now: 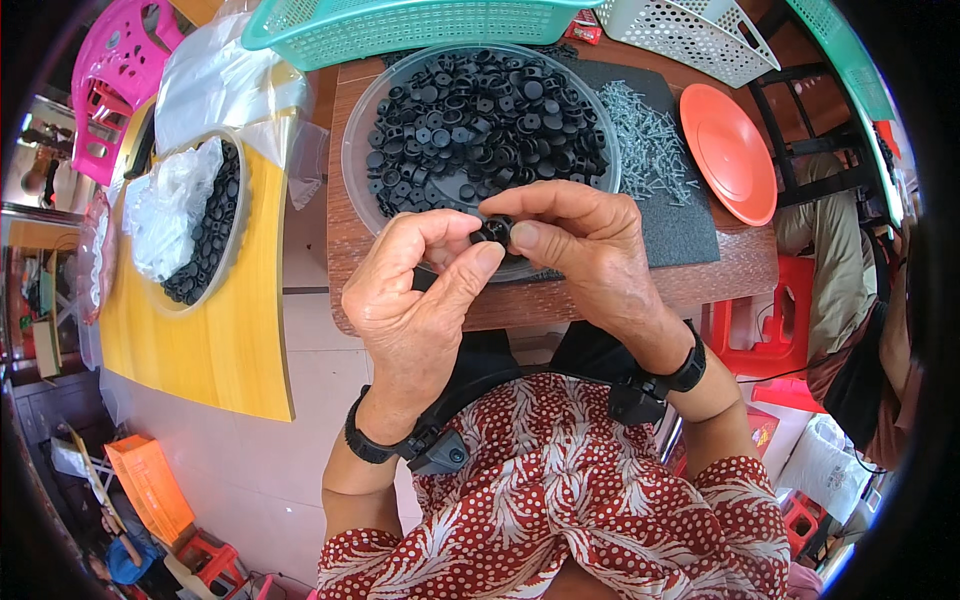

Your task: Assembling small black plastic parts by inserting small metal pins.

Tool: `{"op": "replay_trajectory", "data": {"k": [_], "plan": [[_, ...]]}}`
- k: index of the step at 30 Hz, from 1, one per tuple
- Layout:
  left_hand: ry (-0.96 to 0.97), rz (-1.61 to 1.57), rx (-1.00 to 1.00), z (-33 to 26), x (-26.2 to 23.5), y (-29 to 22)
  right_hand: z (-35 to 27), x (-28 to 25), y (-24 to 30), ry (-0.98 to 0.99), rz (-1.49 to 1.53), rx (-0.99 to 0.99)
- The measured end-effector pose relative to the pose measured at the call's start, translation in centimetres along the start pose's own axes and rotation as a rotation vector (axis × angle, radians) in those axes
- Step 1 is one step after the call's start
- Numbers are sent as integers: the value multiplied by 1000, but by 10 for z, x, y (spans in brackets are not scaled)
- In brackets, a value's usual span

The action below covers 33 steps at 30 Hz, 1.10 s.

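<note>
Over the brown tabletop [650, 294], left hand [408, 295] and right hand [605, 250] closely pinch one black plastic cap [492, 232], with a round clear tub [357, 140] of black caps [435, 125] just beyond and an oval tub [243, 195] of black parts [212, 240] under plastic bags [172, 225] leftward.

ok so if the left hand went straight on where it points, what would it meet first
Past the black part it pinches, the left hand would probably meet the right hand first, though depth is unclear.

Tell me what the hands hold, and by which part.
A small round black part, pinched at its left edge by the left hand and its right edge by the right hand.
</note>
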<state>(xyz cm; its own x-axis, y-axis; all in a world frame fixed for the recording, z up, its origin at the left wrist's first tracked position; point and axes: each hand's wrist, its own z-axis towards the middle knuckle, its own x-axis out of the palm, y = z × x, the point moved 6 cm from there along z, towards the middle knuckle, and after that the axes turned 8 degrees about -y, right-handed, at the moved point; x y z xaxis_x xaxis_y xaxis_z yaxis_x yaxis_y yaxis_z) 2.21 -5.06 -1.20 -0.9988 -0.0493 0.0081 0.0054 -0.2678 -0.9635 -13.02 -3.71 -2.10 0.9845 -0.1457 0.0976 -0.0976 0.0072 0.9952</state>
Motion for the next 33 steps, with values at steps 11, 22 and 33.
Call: {"op": "replay_trajectory", "data": {"k": [11,22,33], "plan": [[42,9,-2,0,2,-2,-1,3,6,5,-79,-63],[83,-83,-95,-1,4,-1,-4,2,8,-82,28,-118],[112,-62,-94,-1,1,-4,-3,-1,16,-12,-90,-286]]}}
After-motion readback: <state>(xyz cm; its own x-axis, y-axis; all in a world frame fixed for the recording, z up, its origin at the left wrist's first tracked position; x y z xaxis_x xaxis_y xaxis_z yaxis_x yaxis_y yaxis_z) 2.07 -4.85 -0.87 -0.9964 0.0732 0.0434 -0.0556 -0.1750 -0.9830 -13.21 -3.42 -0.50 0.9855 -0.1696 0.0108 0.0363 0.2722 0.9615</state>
